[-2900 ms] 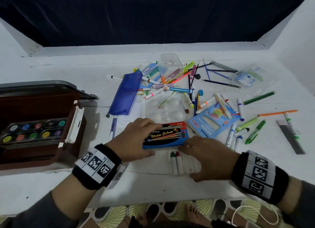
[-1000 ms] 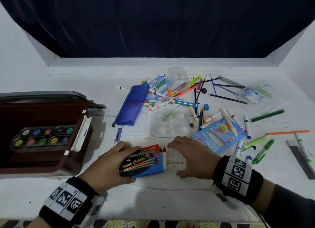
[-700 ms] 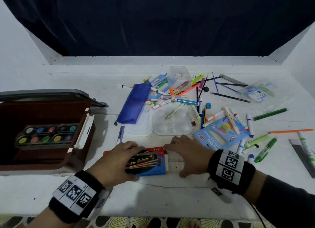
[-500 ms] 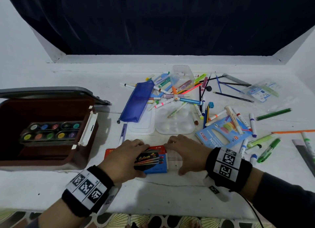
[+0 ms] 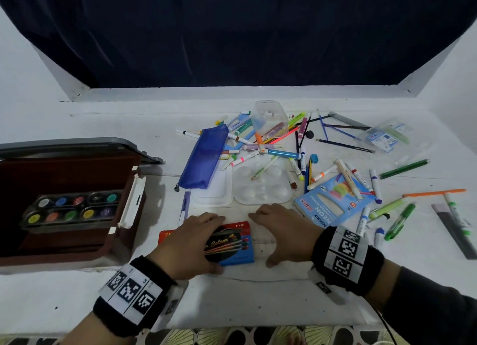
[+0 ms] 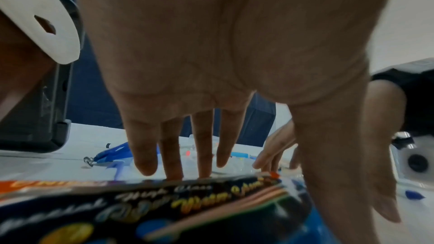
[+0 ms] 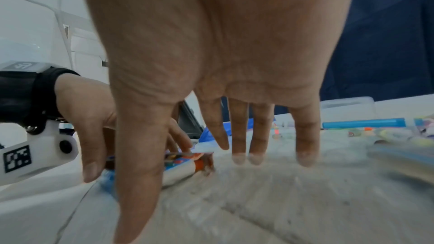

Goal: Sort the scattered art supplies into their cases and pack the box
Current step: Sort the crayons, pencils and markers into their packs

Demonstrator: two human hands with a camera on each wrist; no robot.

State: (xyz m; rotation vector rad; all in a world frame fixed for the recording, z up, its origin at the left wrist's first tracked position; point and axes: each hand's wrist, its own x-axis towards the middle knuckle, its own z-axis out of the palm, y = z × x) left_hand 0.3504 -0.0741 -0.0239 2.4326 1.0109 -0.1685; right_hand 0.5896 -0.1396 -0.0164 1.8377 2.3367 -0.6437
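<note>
Left hand: the left hand point(image 5: 189, 244) lay near the lower middle of the head view, palm down over the water colour box point(image 5: 233, 246); its fingers point(image 6: 173, 147) were straight and slightly spread, two tips touching the far edge of the box top, thumb down its near right side.
Right hand: the right hand point(image 5: 282, 232) sat just right of the box, fingers point(image 7: 238, 133) straight and a little apart, tips pressing on the table; thumb stretched toward the lower edge of the frame. It held nothing.
Water colour box: blue and black, with red at its left and top edges, flat on the white table point(image 5: 258, 300) at lower centre, between the two hands.
Marker at box end: in the right wrist view a white marker with a red cap point(image 7: 185, 168) showed at the box's right end, just beside the right thumb.
Open case: a brown case point(image 5: 77, 246) stood at the left of the frame, lid up, with a paint palette point(image 5: 69, 210) of round colour pans inside.
Pencil pouch: a blue pouch point(image 5: 204, 159) lay above the hands, centre frame.
Mixing tray: a white plastic tray point(image 5: 260, 189) lay just beyond the right hand's fingertips.
Neon pencil pack: a light blue pack point(image 5: 333, 202) lay right of that tray.
Scatter: loose markers and pencils point(image 5: 278, 151) were strewn across the upper right of the table.
</note>
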